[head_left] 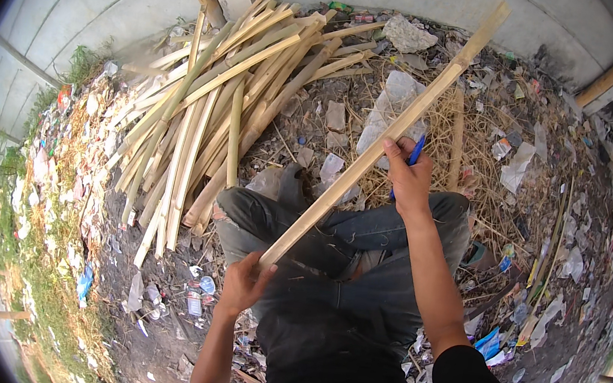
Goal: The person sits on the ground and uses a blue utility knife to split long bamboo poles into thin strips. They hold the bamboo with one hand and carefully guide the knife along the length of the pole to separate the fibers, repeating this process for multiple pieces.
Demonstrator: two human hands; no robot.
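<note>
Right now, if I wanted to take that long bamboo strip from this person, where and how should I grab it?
Probably grip the bamboo strip by its far end, coming from the upper right and pinching across its narrow width. That end juts well past the right hand and the blue object there, while the left hand holds the near end.

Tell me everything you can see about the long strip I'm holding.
The long strip looks like split bamboo: pale yellow-tan, narrow, nearly straight. It slants from lower left to upper right above the crossed legs. The left hand grips its near end; the right hand holds it around midway. Its far end is free.
</note>
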